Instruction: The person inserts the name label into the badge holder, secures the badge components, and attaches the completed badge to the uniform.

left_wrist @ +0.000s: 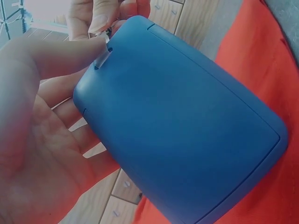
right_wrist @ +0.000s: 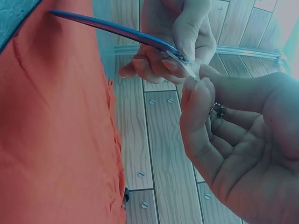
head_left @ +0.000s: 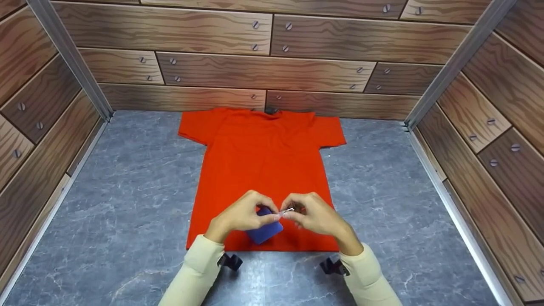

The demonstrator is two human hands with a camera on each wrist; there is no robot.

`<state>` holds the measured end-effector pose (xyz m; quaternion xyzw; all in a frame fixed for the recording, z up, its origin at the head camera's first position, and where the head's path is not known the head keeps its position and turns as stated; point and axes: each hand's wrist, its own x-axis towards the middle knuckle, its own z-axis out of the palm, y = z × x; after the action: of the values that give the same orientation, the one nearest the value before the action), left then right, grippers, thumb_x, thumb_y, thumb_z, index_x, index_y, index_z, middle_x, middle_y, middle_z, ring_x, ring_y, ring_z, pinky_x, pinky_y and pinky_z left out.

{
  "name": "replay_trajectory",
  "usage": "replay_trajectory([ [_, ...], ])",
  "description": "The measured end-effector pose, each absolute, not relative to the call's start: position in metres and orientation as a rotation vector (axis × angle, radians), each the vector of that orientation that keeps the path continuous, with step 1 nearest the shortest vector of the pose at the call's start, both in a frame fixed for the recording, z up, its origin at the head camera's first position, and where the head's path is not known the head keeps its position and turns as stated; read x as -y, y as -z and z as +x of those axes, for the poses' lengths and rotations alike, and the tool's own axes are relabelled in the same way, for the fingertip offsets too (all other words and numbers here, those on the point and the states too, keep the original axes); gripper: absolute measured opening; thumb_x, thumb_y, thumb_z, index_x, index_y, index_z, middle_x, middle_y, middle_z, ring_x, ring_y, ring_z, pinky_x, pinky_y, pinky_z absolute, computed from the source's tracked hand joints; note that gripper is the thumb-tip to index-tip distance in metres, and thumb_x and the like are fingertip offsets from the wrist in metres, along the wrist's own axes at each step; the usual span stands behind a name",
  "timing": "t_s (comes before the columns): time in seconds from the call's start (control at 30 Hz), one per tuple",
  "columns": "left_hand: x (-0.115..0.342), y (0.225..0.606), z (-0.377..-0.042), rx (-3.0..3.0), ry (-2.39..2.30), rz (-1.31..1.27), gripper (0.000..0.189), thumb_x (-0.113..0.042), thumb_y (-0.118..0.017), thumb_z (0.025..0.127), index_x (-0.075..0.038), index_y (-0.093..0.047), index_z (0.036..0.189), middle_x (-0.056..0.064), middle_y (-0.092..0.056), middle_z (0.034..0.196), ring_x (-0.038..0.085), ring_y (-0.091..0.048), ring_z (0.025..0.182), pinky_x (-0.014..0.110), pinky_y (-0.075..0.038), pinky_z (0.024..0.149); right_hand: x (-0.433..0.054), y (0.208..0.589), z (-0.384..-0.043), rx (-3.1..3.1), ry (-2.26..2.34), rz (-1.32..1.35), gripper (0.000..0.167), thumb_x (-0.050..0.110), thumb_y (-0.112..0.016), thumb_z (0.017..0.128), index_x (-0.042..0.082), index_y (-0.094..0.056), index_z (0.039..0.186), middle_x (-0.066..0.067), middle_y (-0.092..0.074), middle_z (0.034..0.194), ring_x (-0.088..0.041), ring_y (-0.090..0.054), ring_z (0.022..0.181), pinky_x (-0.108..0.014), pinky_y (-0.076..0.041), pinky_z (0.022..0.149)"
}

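A blue card holder (head_left: 265, 233) with rounded corners hangs tilted above the lower part of a red T-shirt (head_left: 263, 170). At its slotted end, my left hand (head_left: 244, 214) pinches the clear strap (left_wrist: 103, 58) threaded through the slot. Close beside it, my right hand (head_left: 316, 213) pinches the strap's other end between thumb and index finger. A small metal clip (right_wrist: 217, 111) shows behind the right fingertips, partly hidden by them. The two hands meet nearly fingertip to fingertip. In the left wrist view the holder's flat face fills the middle; the right wrist view shows it edge-on.
The T-shirt lies spread flat on a grey marbled table (head_left: 136, 191), collar toward the back wall. Wood-patterned panels (head_left: 212, 34) enclose the back and both sides, with metal rails (head_left: 459, 212) along the edges. A small dark object (head_left: 270, 110) sits by the collar.
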<state>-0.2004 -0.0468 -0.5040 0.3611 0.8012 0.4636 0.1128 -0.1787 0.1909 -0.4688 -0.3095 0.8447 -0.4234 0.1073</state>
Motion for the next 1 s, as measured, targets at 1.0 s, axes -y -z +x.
replay_trajectory([
  [1.0,0.0486,0.5059,-0.2012,-2.377,-1.361,1.102,0.017,-0.024,-0.075,0.094,-0.009,-0.083,0.1,-0.001,-0.079,0.087,0.005,-0.061,0.071,0.022,-0.053,0.065,-0.1917,0.4698,-0.1797,-2.482,1.23,-0.889,0.008,0.019,-0.072,0.098,0.013,-0.073,0.102,-0.014,-0.07,0.077,-0.002,-0.052,0.055,-0.019,-0.049,0.053],
])
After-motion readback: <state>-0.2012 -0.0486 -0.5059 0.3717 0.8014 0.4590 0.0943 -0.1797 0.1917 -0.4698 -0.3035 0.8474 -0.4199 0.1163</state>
